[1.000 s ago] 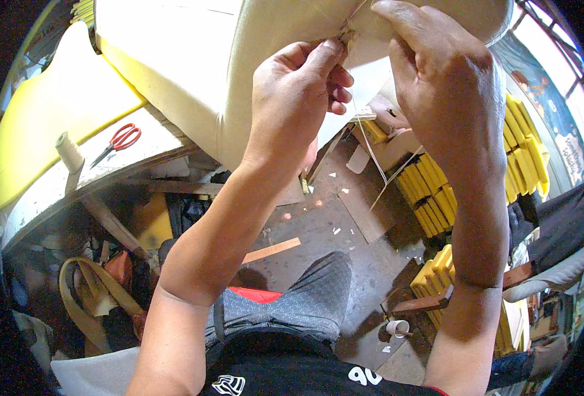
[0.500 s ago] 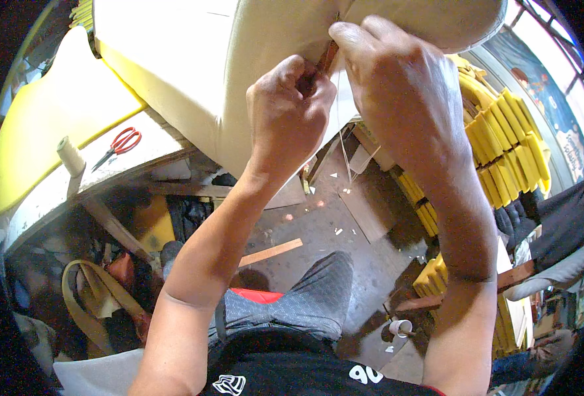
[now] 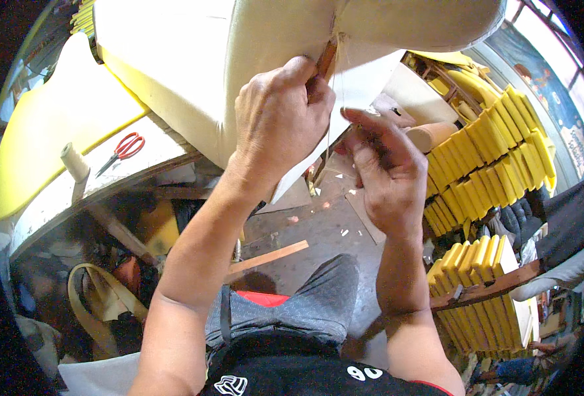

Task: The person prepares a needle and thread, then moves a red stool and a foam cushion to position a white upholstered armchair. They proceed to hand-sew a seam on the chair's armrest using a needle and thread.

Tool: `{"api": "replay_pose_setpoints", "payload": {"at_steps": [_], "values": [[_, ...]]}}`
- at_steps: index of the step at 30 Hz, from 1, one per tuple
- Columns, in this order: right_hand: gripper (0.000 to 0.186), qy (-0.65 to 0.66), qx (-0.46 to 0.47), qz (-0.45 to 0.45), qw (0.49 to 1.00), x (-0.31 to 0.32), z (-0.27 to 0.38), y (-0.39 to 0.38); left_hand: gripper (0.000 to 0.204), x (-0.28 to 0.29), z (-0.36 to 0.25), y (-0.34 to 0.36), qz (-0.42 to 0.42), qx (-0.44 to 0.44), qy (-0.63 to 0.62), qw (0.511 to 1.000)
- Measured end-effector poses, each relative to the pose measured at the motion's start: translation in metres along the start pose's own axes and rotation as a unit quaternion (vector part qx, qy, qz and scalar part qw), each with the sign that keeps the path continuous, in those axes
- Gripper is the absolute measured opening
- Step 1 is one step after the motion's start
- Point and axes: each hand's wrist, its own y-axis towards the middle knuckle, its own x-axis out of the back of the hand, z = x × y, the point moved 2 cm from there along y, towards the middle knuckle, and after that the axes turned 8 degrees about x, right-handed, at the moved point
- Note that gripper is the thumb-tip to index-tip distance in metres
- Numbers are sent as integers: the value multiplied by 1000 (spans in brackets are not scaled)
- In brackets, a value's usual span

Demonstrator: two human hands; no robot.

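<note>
Head view, items as seen from where I stand, largest first. One large cream fabric-covered padded form point(image 3: 272, 39), across the top, directly before the person's hands; its seam lies just above them. One white-topped worktable point(image 3: 163, 140), at left. One smooth yellow sheet-like panel point(image 3: 54, 125), lying on it. One stack of yellow padded slabs point(image 3: 503, 142), at right. One left hand point(image 3: 282, 105), closed in a fist, gripping a brown wooden-looking handle that juts up toward the seam. One right hand point(image 3: 394, 165), lower, fingers half curled near the thread; whether it pinches any, I cannot tell. One pair of red-handled scissors point(image 3: 118, 156) and one upright cream spool point(image 3: 74, 162), on the table. One brown wooden-looking handle point(image 3: 327, 58). One fine pale thread point(image 3: 343, 74), hanging from the seam.
</note>
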Motion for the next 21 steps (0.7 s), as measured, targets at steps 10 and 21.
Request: {"api": "replay_pose_setpoints", "payload": {"at_steps": [10, 21], "values": [[37, 147, -80, -27, 985, 3, -4, -71, 17, 55, 123, -125, 125, 8, 181, 976], [33, -52, 194, 50, 978, 18, 7, -63, 15, 202, 210, -327, 152, 210, 324, 910]]}}
